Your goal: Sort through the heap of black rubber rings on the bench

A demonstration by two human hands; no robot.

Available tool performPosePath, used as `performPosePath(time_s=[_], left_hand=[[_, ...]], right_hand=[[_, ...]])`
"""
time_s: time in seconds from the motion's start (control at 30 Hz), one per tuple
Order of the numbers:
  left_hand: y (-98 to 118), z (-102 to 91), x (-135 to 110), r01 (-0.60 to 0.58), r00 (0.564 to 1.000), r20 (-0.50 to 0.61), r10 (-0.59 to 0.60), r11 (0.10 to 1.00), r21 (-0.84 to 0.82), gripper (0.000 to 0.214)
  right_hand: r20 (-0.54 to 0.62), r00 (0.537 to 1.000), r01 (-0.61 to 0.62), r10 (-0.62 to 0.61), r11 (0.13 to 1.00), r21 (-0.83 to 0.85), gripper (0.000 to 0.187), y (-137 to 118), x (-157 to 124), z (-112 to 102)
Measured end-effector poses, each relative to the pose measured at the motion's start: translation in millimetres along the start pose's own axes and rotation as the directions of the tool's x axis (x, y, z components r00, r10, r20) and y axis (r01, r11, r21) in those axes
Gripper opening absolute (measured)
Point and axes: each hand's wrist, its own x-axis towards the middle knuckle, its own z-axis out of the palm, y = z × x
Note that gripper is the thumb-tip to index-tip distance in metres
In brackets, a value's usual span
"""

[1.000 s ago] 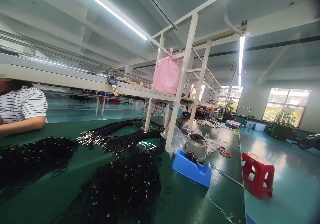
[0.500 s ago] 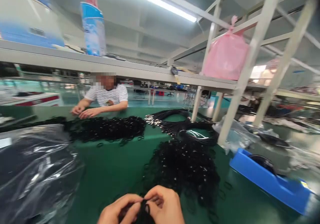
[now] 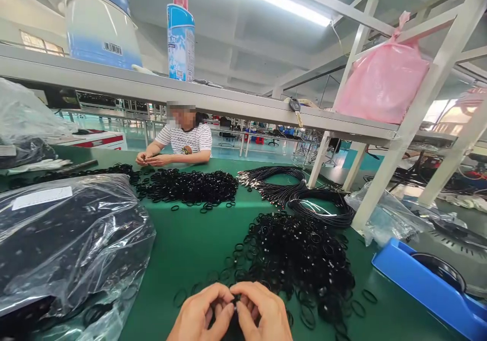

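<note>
At the bottom edge my left hand (image 3: pixel 200 314) and my right hand (image 3: pixel 264 314) meet, fingers pinched together on a small black ring (image 3: pixel 235 305) between them. Just beyond lies a heap of black rings (image 3: pixel 300 260) on the green table (image 3: pixel 198 234). A second heap of black rings (image 3: pixel 190 186) lies further back, in front of a person in a striped shirt (image 3: pixel 184 140) whose hands work at its far edge.
A large clear bag of black parts (image 3: pixel 64 234) fills the left. Coiled black cables (image 3: pixel 300 194) lie by the white rack post (image 3: pixel 403 128). A blue tape dispenser (image 3: pixel 429 285) sits at the right. The shelf (image 3: pixel 190 97) holds a spray can (image 3: pixel 180 36) and a pink bag (image 3: pixel 382 82).
The view swung left and down from the hall onto the table. My hands came into view half a second ago and stay pinched together; the picture is sharper now.
</note>
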Motion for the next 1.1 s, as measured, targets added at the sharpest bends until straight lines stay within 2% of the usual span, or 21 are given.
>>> performPosePath(time_s=[0.1,0.17,0.23,0.33,0.4,0.47,0.57,0.63,0.7,0.77,0.93,1.0,1.1], left_hand=[[0.4,-2.4,1.8,0.056,0.996,0.069,-0.049,0.994,-0.093,0.022],[0.1,-2.3,3.3,0.063,0.993,0.108,-0.049,0.989,-0.132,0.02],[-0.7,-2.1,5.2,0.058,0.995,0.091,-0.047,0.99,-0.129,0.018],[-2.6,-5.1,8.4,0.084,0.996,0.03,-0.081,0.987,-0.134,0.018],[-4.1,-9.5,9.8,0.109,0.994,0.005,-0.11,0.984,-0.138,0.019],[-5.3,-14.1,10.2,0.109,0.994,-0.008,-0.11,0.988,-0.105,0.022],[-6.7,-18.2,10.1,0.061,0.998,-0.003,-0.061,0.996,-0.06,0.023],[-8.1,-18.5,10.3,0.046,0.999,0.01,-0.045,0.994,-0.095,0.022],[-9.6,-17.7,10.7,0.059,0.998,0.019,-0.057,0.986,-0.159,0.021],[-10.3,-16.4,10.7,0.082,0.997,0.03,-0.077,0.97,-0.229,0.022],[-5.8,-11.6,7.8,0.114,0.989,0.128,-0.072,0.924,-0.365,0.03],[-3.2,-9.5,5.9,0.114,0.985,0.164,-0.054,0.917,-0.382,0.031],[-1.7,-7.1,3.9,0.113,0.98,0.193,-0.039,0.914,-0.389,0.03]], right_hand=[[0.044,0.981,0.187,-0.191,0.979,0.078,0.031,-4.7,0.8,-7.1],[0.09,0.977,0.183,-0.192,0.978,0.102,0.027,-8.2,3.0,-12.8],[0.075,0.992,0.089,-0.103,0.982,0.169,0.023,-9.8,6.0,-18.9],[-0.079,0.99,-0.09,0.115,0.957,0.276,0.015,-6.7,10.2,-29.3],[-0.133,0.98,-0.113,0.146,0.967,0.23,0.017,-2.1,11.9,-36.7],[-0.106,0.994,-0.034,0.041,0.997,0.07,0.023,2.1,12.0,-42.1],[-0.007,0.992,0.123,-0.125,0.981,-0.152,0.041,3.9,8.4,-41.2],[0.095,0.979,0.197,-0.182,0.965,-0.175,0.04,1.8,4.3,-34.4],[0.163,0.963,0.236,-0.214,0.963,-0.13,0.032,-0.9,0.4,-25.2],[0.136,0.973,0.198,-0.185,0.976,-0.093,0.025,-2.5,-2.7,-16.8],[0.027,0.999,-0.035,0.035,0.999,-0.001,0.019,-3.4,-5.1,-7.4],[0.045,0.992,-0.117,0.115,0.991,0.064,0.021,-4.6,-4.1,-7.1],[0.151,0.962,-0.253,0.229,0.953,0.166,0.017,-6.1,-0.8,-8.1]])
